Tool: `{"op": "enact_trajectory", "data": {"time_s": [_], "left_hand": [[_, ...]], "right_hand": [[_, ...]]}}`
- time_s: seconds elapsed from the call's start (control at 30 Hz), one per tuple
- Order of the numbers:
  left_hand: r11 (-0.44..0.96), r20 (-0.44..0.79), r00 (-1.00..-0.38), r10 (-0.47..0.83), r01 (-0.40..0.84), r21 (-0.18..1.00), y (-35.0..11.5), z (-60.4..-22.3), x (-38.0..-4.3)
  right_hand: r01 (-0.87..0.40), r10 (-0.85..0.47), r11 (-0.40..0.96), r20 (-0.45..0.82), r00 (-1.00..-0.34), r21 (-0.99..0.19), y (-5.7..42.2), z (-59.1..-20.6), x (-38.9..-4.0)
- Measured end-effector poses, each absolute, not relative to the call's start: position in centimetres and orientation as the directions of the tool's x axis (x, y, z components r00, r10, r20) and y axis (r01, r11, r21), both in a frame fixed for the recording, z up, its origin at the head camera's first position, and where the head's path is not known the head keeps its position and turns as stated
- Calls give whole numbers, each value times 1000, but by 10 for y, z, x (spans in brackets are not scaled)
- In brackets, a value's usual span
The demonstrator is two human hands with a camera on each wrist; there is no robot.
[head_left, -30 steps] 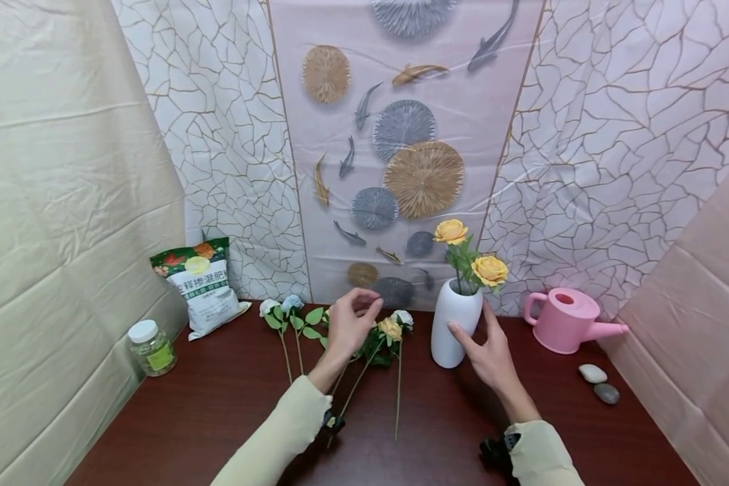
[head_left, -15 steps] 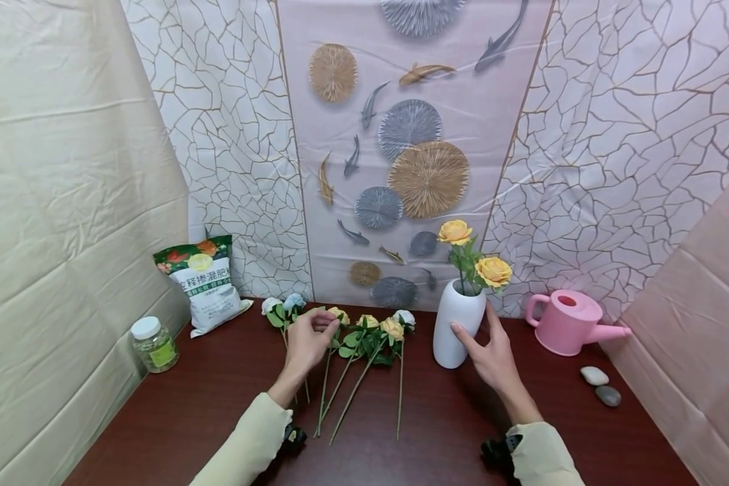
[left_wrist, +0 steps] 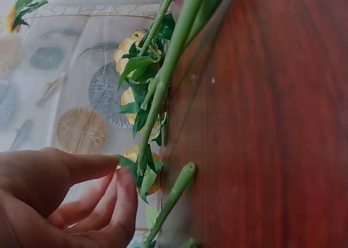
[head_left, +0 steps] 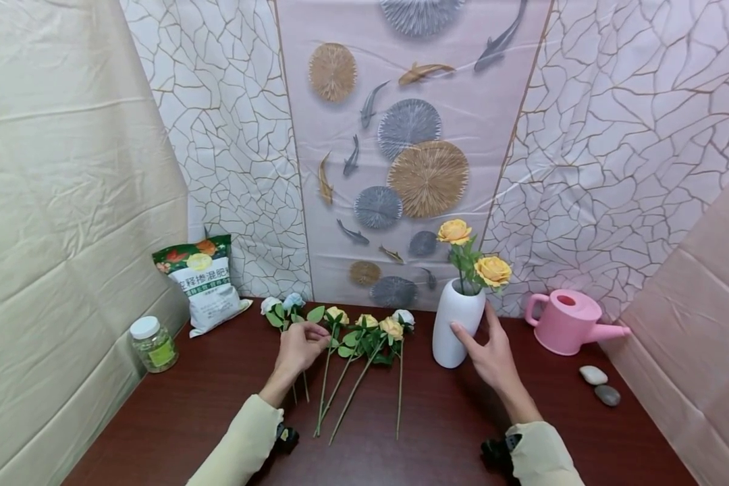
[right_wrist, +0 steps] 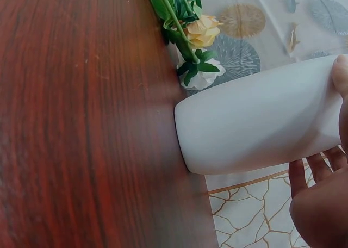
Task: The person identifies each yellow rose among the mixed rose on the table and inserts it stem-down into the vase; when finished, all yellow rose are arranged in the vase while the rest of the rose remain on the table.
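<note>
A white vase (head_left: pixel 455 327) stands on the table at right of centre, with two yellow roses (head_left: pixel 492 271) in it. My right hand (head_left: pixel 493 358) grips its side, thumb across the front; the right wrist view shows the vase (right_wrist: pixel 255 123) with fingers around it. At centre left my left hand (head_left: pixel 299 351) has its thumb and fingertips together at a leaf of a yellow rose (head_left: pixel 337 315) lying on the table. In the left wrist view the fingertips pinch at the edge of that green leaf (left_wrist: pixel 128 163). Beside it lie two more yellow roses (head_left: pixel 391 329) and a white one (head_left: pixel 403 317).
White and blue roses (head_left: pixel 293 302) lie left, partly behind my left hand. A fertilizer bag (head_left: pixel 209 287) and a lidded jar (head_left: pixel 153 344) stand far left. At right are a pink watering can (head_left: pixel 566 322), a white stone (head_left: pixel 592 374) and a grey stone (head_left: pixel 607 395).
My left hand has moved left from above the middle roses, then down slightly to the leftmost lying yellow rose, its fingertips closing there. The right hand and vase have stayed in place.
</note>
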State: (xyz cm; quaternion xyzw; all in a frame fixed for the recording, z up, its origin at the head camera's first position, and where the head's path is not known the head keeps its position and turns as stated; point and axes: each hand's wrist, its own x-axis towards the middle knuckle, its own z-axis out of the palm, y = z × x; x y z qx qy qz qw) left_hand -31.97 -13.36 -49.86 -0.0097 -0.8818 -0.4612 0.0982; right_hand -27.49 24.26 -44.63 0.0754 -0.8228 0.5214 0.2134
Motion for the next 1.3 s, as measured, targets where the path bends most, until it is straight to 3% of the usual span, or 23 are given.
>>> {"op": "enact_trajectory", "data": {"time_s": [0.5,0.97,1.3], "left_hand": [[597,82,-997,13,73,799,-135,-500,-314],[451,-32,-997,70,3,892,-135,-498,-313],[378,13,-998,60,35,925,-135,-493,-314]], "right_hand": [[-369,94,412,441,-892,-833,243,-447,-274],[-364,96,417,438,-894,-833,243,-447,-276],[-370,94,405,441,-893,-836,244,-446,-275]]}}
